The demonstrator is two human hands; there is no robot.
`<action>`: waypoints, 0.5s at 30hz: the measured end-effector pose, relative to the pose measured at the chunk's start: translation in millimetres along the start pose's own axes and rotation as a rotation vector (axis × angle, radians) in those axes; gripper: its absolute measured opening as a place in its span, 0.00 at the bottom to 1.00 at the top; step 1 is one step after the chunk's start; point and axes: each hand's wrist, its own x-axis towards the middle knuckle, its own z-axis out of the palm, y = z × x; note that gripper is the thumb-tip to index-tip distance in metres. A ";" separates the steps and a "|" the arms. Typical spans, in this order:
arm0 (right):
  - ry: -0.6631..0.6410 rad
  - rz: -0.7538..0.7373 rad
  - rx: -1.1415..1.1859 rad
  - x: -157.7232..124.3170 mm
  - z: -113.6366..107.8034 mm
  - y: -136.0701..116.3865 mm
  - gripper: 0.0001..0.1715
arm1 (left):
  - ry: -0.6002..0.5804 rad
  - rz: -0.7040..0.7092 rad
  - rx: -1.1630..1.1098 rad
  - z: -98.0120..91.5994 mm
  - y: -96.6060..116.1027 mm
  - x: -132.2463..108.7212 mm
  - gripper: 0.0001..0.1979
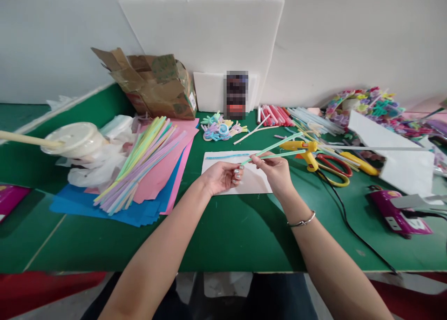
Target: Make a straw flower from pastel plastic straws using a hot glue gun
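A light green pipe cleaner point(275, 146), bent into a narrow V, is pinched between my two hands above the table. My left hand point(223, 176) closes its fingertips on the bent end. Just beside it, my right hand point(274, 169) grips the two strands, whose free ends spread out to the right. Beneath my hands lies a white sheet point(240, 185) with a blue strip point(226, 156) along its upper edge. To the right of my right hand sits a yellow hot glue gun point(307, 153), near scissors with red and yellow handles point(335, 170).
Pastel pipe cleaners point(139, 161) lie on coloured sheets point(101, 208) at left, near a cardboard box point(157, 87). Curled pieces point(221, 128) and red markers point(275, 116) lie at the back. A black cord point(344, 213) crosses the right side near a purple power strip point(398, 213).
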 end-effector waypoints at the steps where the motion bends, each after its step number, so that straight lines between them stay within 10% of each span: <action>1: 0.001 0.003 -0.007 -0.1 0.0 0.0 0.16 | 0.000 0.000 0.003 -0.2 0.2 0.0 0.11; 8: -0.016 0.005 0.013 -0.8 0.2 -0.7 0.14 | -0.023 0.075 0.137 -4.2 1.1 2.2 0.11; 15: 0.087 0.170 0.115 2.9 -3.6 -1.5 0.16 | 0.141 0.620 0.736 -1.9 -8.0 8.9 0.09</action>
